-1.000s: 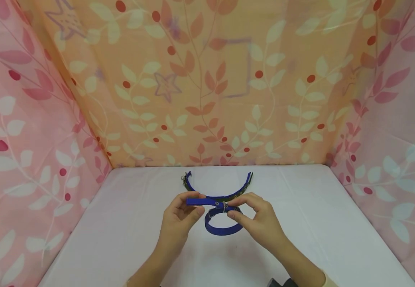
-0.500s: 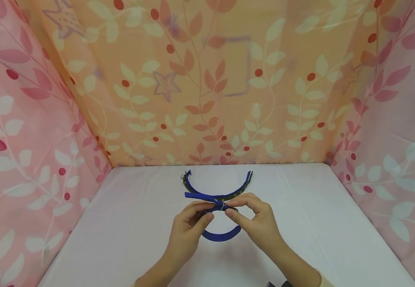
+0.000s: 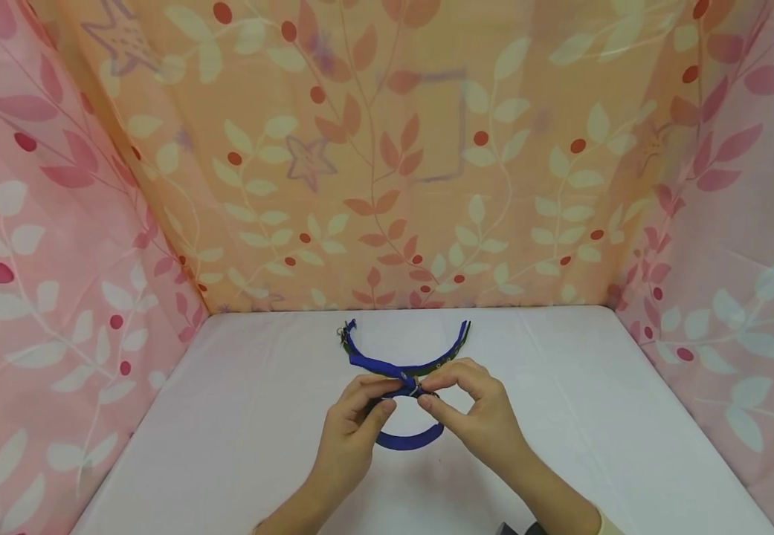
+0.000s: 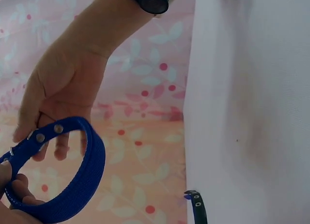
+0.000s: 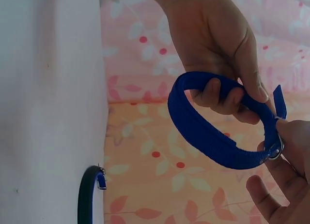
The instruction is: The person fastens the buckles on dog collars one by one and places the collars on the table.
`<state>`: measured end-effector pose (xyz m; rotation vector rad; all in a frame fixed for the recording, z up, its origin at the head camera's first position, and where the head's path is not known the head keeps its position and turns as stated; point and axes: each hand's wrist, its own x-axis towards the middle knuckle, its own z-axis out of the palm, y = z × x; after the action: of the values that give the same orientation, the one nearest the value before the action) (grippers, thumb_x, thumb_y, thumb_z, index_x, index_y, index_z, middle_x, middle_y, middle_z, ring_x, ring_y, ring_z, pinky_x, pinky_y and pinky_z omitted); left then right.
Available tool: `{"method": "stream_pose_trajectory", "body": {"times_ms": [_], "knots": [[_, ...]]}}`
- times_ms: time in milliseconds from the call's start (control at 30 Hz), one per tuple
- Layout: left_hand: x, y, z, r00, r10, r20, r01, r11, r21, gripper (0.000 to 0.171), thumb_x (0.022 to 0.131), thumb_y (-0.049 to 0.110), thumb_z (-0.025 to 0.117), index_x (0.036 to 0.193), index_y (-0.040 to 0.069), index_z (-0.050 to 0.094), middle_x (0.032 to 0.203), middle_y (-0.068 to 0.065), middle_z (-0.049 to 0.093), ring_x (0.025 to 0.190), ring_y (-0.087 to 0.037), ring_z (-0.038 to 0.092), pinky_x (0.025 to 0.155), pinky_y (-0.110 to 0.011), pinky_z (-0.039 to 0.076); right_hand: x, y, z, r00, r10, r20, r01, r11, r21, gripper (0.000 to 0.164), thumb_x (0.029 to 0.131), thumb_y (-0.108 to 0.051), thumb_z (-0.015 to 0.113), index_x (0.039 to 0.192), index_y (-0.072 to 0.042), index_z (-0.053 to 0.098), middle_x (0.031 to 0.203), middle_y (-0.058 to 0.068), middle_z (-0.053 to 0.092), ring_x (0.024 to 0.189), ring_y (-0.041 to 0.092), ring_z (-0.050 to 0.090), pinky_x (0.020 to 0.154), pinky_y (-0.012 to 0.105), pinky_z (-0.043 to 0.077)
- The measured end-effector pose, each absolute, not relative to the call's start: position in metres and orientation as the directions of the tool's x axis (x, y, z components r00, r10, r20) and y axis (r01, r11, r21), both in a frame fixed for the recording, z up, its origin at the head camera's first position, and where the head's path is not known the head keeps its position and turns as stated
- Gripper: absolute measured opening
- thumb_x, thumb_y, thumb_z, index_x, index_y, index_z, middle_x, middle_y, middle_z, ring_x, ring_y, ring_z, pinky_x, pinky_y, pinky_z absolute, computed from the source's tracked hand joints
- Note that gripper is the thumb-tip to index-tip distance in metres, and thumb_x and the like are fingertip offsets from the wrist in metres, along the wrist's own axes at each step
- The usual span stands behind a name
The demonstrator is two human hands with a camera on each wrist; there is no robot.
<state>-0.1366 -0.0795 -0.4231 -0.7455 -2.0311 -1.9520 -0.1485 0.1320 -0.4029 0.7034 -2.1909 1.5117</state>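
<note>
A blue dog collar (image 3: 408, 440), closed into a loop with its free end sticking out to the left, is held up between both hands. My left hand (image 3: 353, 423) pinches the band beside the buckle; in the right wrist view its fingers curl round the blue band (image 5: 203, 141). The right hand (image 3: 480, 405) pinches the collar at the buckle with thumb and forefinger. A metal ring (image 5: 277, 149) shows near these fingertips. Metal eyelets (image 4: 58, 128) line the strap in the left wrist view. In the head view fingers partly cover the buckle.
Behind the hands, a second collar (image 3: 456, 349), dark green and blue with eyelets, lies curved on the white table (image 3: 226, 416). Patterned cloth walls (image 3: 387, 186) enclose the left, back and right sides. A dark object (image 3: 534, 529) shows at the bottom edge.
My left hand has moved right, from the collar's free end to the band near the buckle. The free end now sticks out unheld and the loop hangs slightly lower. The right hand stays at the buckle.
</note>
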Motion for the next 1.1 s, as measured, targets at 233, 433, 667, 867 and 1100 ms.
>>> {"method": "stream_pose_trajectory", "body": {"times_ms": [233, 433, 667, 867, 1100], "knots": [[-0.1344, -0.0788, -0.4255, -0.843, 0.238, 0.483, 0.499, 0.010, 0.866, 0.024, 0.102, 0.010, 0.062, 0.123, 0.010, 0.073, 0.122, -0.007, 0.061, 0.116, -0.017, 0.062, 0.097, -0.024, 0.054, -0.1486, 0.1335, -0.4040, -0.773, -0.198, 0.603, -0.626, 0.391, -0.674, 0.019, 0.085, -0.024, 0.086, 0.094, -0.031, 0.070, 0.097, -0.018, 0.071, 0.102, 0.009, 0.064, 0.090, 0.031, 0.050], [-0.1362, -0.0791, -0.4242, -0.828, 0.250, 0.502, 0.530, 0.058, 0.846, 0.024, 0.102, 0.011, 0.062, 0.122, 0.011, 0.075, 0.119, -0.003, 0.063, 0.114, -0.018, 0.062, 0.093, -0.024, 0.055, -0.1501, 0.1343, -0.4028, -0.734, -0.211, 0.645, -0.673, 0.355, -0.650, 0.030, 0.083, -0.018, 0.087, 0.109, -0.027, 0.074, 0.103, -0.014, 0.073, 0.107, 0.013, 0.062, 0.094, 0.031, 0.047], [-0.1363, -0.0792, -0.4255, -0.819, 0.259, 0.512, 0.543, 0.061, 0.837, 0.022, 0.104, 0.010, 0.059, 0.120, 0.011, 0.074, 0.119, -0.004, 0.061, 0.116, -0.019, 0.060, 0.094, -0.025, 0.054, -0.1548, 0.1375, -0.4018, -0.644, -0.334, 0.688, -0.763, 0.335, -0.552, 0.036, 0.086, -0.016, 0.084, 0.119, -0.024, 0.075, 0.101, -0.015, 0.073, 0.102, 0.009, 0.064, 0.105, 0.033, 0.037], [-0.1324, -0.0775, -0.4291, -0.837, 0.286, 0.466, 0.501, 0.059, 0.864, 0.021, 0.105, 0.014, 0.058, 0.119, 0.015, 0.074, 0.122, -0.003, 0.060, 0.119, -0.017, 0.058, 0.098, -0.025, 0.053, -0.1515, 0.1354, -0.4046, -0.634, -0.318, 0.705, -0.769, 0.351, -0.534, 0.030, 0.087, -0.015, 0.083, 0.113, -0.026, 0.075, 0.108, -0.013, 0.072, 0.106, 0.011, 0.064, 0.100, 0.031, 0.043], [-0.1301, -0.0778, -0.4206, -0.871, 0.243, 0.427, 0.450, 0.049, 0.892, 0.018, 0.101, 0.014, 0.065, 0.118, 0.016, 0.071, 0.119, -0.002, 0.065, 0.114, -0.022, 0.063, 0.095, -0.027, 0.056, -0.1500, 0.1324, -0.4038, -0.633, -0.276, 0.723, -0.769, 0.329, -0.548, 0.029, 0.086, -0.011, 0.083, 0.109, -0.025, 0.074, 0.104, -0.011, 0.074, 0.104, 0.012, 0.064, 0.098, 0.028, 0.044]]}}
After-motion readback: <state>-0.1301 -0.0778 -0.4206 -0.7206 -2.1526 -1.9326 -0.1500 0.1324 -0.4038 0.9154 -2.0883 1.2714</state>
